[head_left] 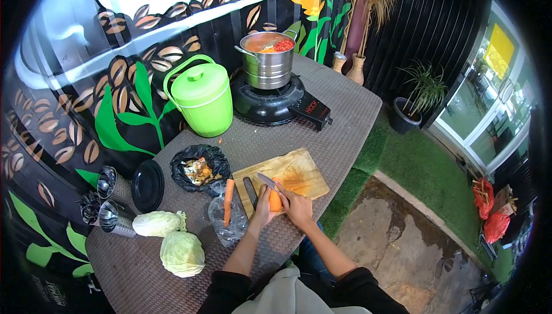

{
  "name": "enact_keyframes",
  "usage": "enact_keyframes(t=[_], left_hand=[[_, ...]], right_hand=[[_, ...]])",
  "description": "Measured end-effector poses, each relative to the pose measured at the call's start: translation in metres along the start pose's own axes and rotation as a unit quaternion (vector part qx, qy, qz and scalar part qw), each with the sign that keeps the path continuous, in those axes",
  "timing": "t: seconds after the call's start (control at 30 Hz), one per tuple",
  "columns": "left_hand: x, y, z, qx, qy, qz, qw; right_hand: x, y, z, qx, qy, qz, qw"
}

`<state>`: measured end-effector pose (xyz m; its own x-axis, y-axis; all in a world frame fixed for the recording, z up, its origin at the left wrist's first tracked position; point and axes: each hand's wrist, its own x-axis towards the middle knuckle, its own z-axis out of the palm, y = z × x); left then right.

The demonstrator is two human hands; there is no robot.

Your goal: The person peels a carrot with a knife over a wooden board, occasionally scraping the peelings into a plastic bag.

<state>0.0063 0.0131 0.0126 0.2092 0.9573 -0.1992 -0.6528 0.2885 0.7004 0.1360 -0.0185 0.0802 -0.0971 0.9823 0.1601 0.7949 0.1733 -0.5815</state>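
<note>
Over the wooden cutting board [310, 170], my left hand [262, 209] is closed around a thick piece of carrot [275, 201]. My right hand [296, 206] grips a knife [266, 181], its blade pointing up and left past the carrot. Orange stains mark the board. A dark elongated shape, perhaps a handle slot, shows at the board's left end. Left of my left hand, a long peeled carrot [227, 199] lies on a clear plastic bag [221, 225]. Behind it, a black bag [201, 156] holds peelings and scraps.
A pot [267, 70] with red and orange contents stands on a portable gas stove [267, 104]. Beside it is a green lidded bucket [202, 98]. Two cabbages [182, 255], a black lid [148, 186] and metal utensil holders [117, 220] occupy the table's left side.
</note>
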Motion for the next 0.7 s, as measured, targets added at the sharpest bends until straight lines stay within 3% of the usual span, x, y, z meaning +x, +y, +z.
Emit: enact_keyframes(t=[0.23, 0.33, 0.4, 0.6, 0.7], left_hand=[[-0.005, 0.003, -0.008, 0.007, -0.042, -0.056, 0.998], [-0.004, 0.003, -0.008, -0.001, -0.043, -0.065, 0.997], [-0.004, 0.003, -0.006, -0.009, -0.036, -0.067, 0.997], [-0.002, -0.001, -0.006, 0.017, -0.022, -0.049, 0.998], [-0.001, -0.003, -0.010, 0.011, -0.037, -0.051, 0.998]], right_hand=[[0.012, 0.018, -0.020, -0.020, -0.001, 0.067, 0.998], [0.011, 0.026, -0.027, 0.021, -0.021, 0.053, 0.998], [0.009, 0.031, -0.028, 0.026, -0.016, -0.044, 0.999], [0.017, 0.010, -0.057, -0.055, -0.113, -0.034, 0.991], [0.022, 0.021, -0.053, -0.059, -0.102, -0.075, 0.990]])
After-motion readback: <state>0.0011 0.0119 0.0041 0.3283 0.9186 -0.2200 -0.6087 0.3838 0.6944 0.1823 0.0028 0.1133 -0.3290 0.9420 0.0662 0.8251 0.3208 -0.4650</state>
